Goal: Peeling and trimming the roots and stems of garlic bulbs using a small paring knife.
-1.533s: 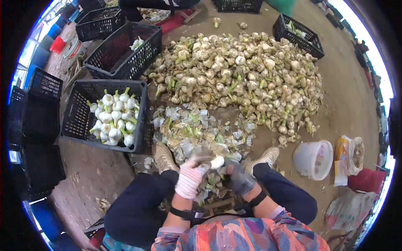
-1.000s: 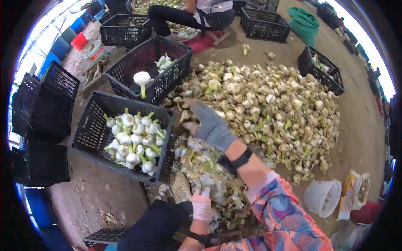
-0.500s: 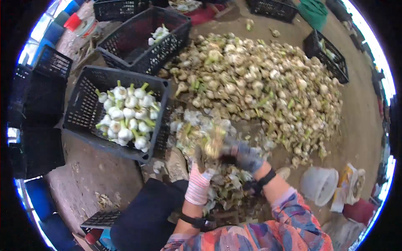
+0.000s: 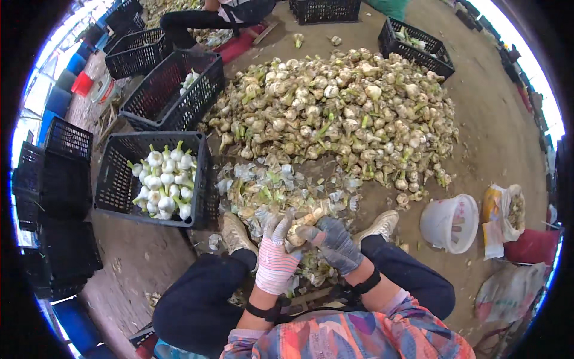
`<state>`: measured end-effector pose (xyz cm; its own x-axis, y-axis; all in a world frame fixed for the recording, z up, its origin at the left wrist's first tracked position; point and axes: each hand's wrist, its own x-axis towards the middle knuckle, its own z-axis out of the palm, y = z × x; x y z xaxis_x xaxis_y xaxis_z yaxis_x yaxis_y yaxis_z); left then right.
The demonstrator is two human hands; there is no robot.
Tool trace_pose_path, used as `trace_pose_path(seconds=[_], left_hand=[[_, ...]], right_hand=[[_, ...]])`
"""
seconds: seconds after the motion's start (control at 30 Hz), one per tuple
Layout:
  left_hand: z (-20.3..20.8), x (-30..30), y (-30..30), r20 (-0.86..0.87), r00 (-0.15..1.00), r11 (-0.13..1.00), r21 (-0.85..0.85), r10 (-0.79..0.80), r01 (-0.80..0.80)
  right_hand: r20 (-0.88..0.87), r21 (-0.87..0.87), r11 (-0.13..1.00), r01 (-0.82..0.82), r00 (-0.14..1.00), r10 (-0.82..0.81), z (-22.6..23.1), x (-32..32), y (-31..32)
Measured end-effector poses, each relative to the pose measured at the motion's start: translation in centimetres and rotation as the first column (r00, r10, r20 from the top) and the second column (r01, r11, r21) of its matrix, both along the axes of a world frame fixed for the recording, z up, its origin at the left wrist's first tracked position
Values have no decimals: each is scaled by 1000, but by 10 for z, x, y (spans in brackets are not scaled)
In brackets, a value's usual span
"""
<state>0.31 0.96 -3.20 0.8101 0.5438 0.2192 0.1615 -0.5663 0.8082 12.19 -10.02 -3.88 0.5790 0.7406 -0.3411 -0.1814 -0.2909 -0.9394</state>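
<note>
A garlic bulb with dirty outer skin and a pale stalk is between my two gloved hands, low in front of me. My left hand, in a white and red striped glove, closes on the bulb from the left. From the right, the fingers of my right hand, in a grey glove, are bent round the bulb and its stalk. Loose peeled skins lie on the ground just beyond. Past them rises a big heap of unpeeled garlic. Clean white garlic bulbs fill part of the black crate at my left.
A second black crate stands behind the first, and another crate beyond the heap. Stacked crates line the left. At right are a white bucket and an opened sack. Another person's leg shows at the far left.
The view has tilted and shifted, bringing both shoes and the other person into sight. My hands have come nearer to me, with the garlic bulb still between them.
</note>
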Motion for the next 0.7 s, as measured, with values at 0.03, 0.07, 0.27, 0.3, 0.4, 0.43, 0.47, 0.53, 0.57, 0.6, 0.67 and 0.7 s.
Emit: trace_pose_path(seconds=[0.03, 0.07, 0.27, 0.3, 0.4, 0.43, 0.47, 0.53, 0.57, 0.6, 0.67, 0.7], left_hand=[[-1, -4, 0, 15, 1000, 1000, 15, 4, -4], [-5, -8, -1, 30, 1000, 1000, 30, 4, -5], [-2, -11, -12, 19, 1000, 998, -63, 16, -15], [1, -11, -14, 0, 1000, 992, -122, 16, -16], [14, -8, -21, 11, 1000, 817, -577, 24, -13], [17, -6, -23, 21, 999, 675, -738, 35, -8], [14, -10, -24, 65, 997, 644, -765, 30, 30], [27, -6, -25, 42, 999, 585, -811, 9, 29], [32, -3, -25, 32, 999, 554, -832, -3, 28], [22, -2, -18, -12, 998, 483, -876, -65, 20], [21, -4, -21, 200, 979, 2, -980, 37, 200], [20, -4, -24, 280, 953, -242, -923, 116, 300]], right_hand=[[-10, 13, 999, -39, 999, 39, 7, 0, 0], [-18, 26, 997, -74, 997, 75, 11, -1, -2], [-118, 90, 983, -158, 979, 168, 41, 6, -23], [-160, 80, 977, -198, 965, 208, 33, 10, -29], [25, 294, 937, -187, 982, 188, -3, 8, -46], [21, 277, 952, -128, 992, 127, -6, 6, -45], [17, 258, 964, -67, 998, 65, -10, 3, -41], [175, 208, 978, 1, 984, -39, -12, -1, -40], [332, 179, 984, 15, 940, -75, -16, -4, -42], [480, 152, 988, 33, 871, -103, -19, -5, -44], [480, 182, 983, -4, 873, -85, -18, -6, -44], [480, 193, 981, -15, 873, -81, -17, -6, -47]])
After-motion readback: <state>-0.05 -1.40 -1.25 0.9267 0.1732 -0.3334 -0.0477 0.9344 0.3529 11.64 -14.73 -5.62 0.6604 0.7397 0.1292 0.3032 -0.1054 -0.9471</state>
